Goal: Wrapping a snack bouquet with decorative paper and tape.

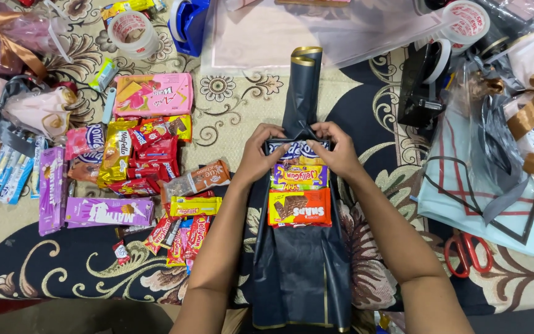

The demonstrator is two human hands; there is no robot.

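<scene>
Fingers [267,137] on three stacked snack packs [299,192]

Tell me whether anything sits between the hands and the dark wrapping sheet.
Nothing visible does. The left hand and right hand already pinch the dark sheet at its gathered neck, just above the stacked snack packets lying on it.

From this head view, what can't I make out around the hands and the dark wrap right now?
- Top packet in the stack: mostly covered by the left hand and right hand.
- Fingertips' grip on the dark wrap: folded into the wrap, hidden.
- Wrap's lower end: cut off by the bottom edge.
- Anything under the red packet: hidden by it.
- Scissors: blades hidden under the light blue sheet.
</scene>
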